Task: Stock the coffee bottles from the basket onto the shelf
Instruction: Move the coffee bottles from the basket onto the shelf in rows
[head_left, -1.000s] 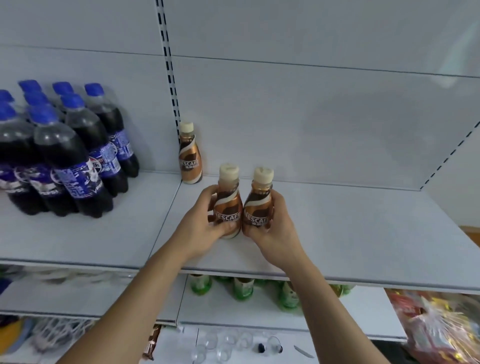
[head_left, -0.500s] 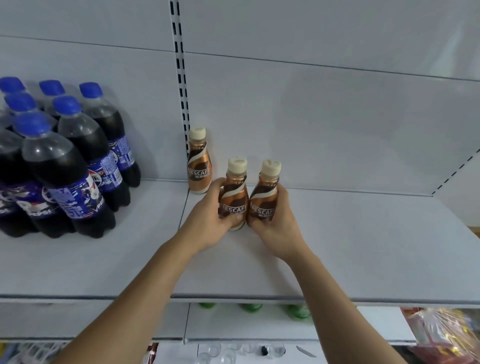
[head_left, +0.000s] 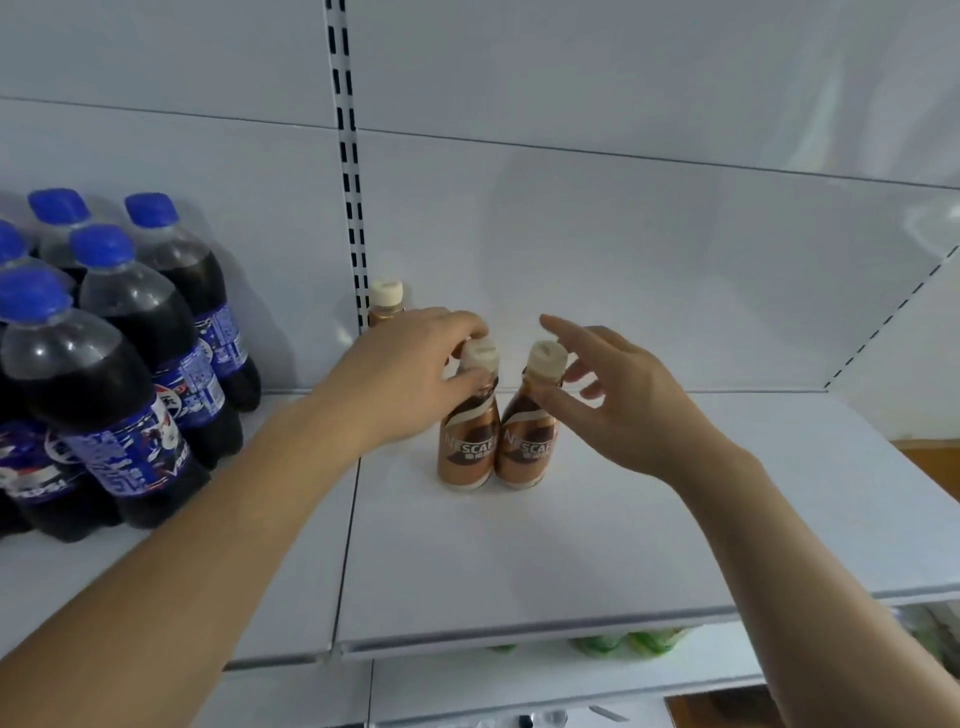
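Observation:
Two brown coffee bottles with cream caps stand side by side on the white shelf (head_left: 649, 519), the left one (head_left: 467, 447) touching the right one (head_left: 527, 447). My left hand (head_left: 400, 374) curls over the left bottle's cap, thumb at its neck. My right hand (head_left: 618, 400) is spread beside the right bottle's cap, fingers straight, with the thumb near the neck. A third coffee bottle (head_left: 387, 297) stands at the back by the slotted upright, mostly hidden behind my left hand. The basket is out of view.
Several dark cola bottles with blue caps (head_left: 130, 364) fill the shelf section to the left. The shelf's back wall is just behind the coffee bottles. Green bottles (head_left: 623, 642) show on the shelf below.
Both bottles went from being held in my hands to standing on the shelf. My hands slid from their bodies up to the caps, and my right hand's fingers spread.

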